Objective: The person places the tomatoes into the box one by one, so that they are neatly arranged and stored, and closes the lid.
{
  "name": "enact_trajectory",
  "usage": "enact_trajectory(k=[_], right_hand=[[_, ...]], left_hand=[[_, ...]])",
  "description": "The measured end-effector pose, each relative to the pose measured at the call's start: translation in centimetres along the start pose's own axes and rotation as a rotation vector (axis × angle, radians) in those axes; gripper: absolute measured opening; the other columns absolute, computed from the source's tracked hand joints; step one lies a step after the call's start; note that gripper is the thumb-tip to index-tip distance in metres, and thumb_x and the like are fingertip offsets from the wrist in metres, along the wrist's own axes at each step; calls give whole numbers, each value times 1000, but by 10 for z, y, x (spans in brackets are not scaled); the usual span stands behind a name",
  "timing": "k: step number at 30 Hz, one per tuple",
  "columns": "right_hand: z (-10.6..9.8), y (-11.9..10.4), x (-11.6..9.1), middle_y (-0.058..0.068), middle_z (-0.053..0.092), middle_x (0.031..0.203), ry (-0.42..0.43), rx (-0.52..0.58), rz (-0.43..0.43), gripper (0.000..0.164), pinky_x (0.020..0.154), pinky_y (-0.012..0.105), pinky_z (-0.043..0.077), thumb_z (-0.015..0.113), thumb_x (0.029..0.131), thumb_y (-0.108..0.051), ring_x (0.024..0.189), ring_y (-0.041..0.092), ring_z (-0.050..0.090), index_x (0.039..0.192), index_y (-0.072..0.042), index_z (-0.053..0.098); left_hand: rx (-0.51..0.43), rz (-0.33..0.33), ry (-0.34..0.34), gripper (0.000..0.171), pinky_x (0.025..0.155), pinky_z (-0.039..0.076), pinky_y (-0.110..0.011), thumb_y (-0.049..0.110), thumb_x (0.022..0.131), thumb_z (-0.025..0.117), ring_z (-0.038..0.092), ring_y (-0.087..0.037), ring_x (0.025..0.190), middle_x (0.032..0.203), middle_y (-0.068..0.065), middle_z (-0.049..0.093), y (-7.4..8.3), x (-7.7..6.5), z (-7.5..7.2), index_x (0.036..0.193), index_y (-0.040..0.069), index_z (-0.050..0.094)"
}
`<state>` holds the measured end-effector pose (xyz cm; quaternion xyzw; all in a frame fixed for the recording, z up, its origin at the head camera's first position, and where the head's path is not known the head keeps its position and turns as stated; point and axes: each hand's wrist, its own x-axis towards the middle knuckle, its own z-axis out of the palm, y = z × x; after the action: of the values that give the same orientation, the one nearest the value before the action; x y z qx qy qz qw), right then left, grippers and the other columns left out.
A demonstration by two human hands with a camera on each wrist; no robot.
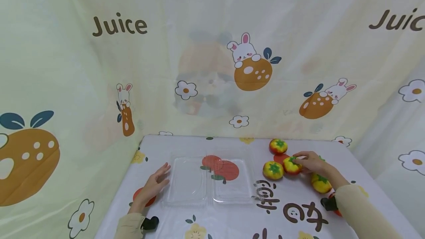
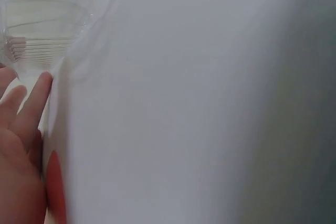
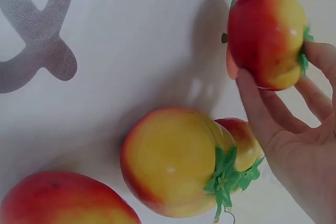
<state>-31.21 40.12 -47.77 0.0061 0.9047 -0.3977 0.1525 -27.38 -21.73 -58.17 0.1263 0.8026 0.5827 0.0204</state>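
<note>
My right hand (image 1: 311,162) pinches a red-and-yellow persimmon (image 1: 292,165) with a green leafy top. In the right wrist view, fingers lie along the underside of this persimmon (image 3: 268,39) and another digit touches its leafy top. A second persimmon (image 1: 273,170) sits just left of it, and a third (image 1: 278,146) stands behind. Beneath the right wrist, another persimmon (image 1: 320,183) is partly covered. My left hand (image 1: 155,184) has its fingers extended at the left edge of a clear plastic clamshell box (image 1: 186,203), which lies open flat; a fingertip meets its ribbed corner (image 2: 39,51).
Near the right forearm, a red-and-yellow fruit (image 3: 68,200) lies partly out of frame in the right wrist view. The white tablecloth (image 1: 232,217) carries printed fruit, flowers and lettering. A printed curtain (image 1: 206,121) hangs behind the table and along both sides.
</note>
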Motion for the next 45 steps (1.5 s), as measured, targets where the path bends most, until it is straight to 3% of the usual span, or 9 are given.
enact_trajectory(k=[5,12,20,24,32,39,45], right_hand=[[-3,1,-1,33,57,119,56,5,-47,55,77,43,58,57,101,-32,88,33,61,137,8,47],[-6,-7,3,33,53,130,95,19,-142,61,88,44,57,55,101,-40,107,35,61,142,4,45],[-3,-32,5,32,52,132,128,33,-233,60,83,42,59,57,100,-39,110,39,60,142,2,46],[3,-50,6,30,53,131,139,7,-288,56,82,41,59,58,100,-35,112,41,58,141,2,48],[30,-97,15,25,58,129,133,-24,-407,46,86,41,58,64,97,-25,113,42,56,134,0,57],[63,-134,28,19,60,127,65,-4,-466,45,82,37,58,65,96,-24,104,34,61,135,-2,57],[97,-157,32,16,63,125,42,-48,-550,41,88,42,56,65,96,-22,108,34,60,131,-2,60]], left_hand=[[-23,-15,-12,55,111,34,-53,-4,95,57,39,-41,137,161,-20,20,0,1,0,147,-5,39],[-92,-35,9,55,110,35,-49,-6,95,56,36,-39,139,161,-20,19,2,7,-7,146,-8,38],[-90,-107,7,54,109,36,-47,-3,97,55,38,-37,139,163,-16,17,6,19,-14,148,-5,37],[-73,-104,14,53,109,38,-44,-2,97,55,39,-37,138,162,-17,18,4,23,-15,147,-6,38],[-97,-87,32,52,105,43,-29,-6,95,55,40,-39,137,161,-20,19,5,26,-13,145,-9,39],[-150,-80,38,53,108,41,-39,-9,94,55,40,-40,137,161,-20,21,6,32,-6,144,-11,39],[-152,-56,29,53,108,40,-38,-10,93,56,39,-41,137,159,-22,24,1,34,-3,144,-12,40]])
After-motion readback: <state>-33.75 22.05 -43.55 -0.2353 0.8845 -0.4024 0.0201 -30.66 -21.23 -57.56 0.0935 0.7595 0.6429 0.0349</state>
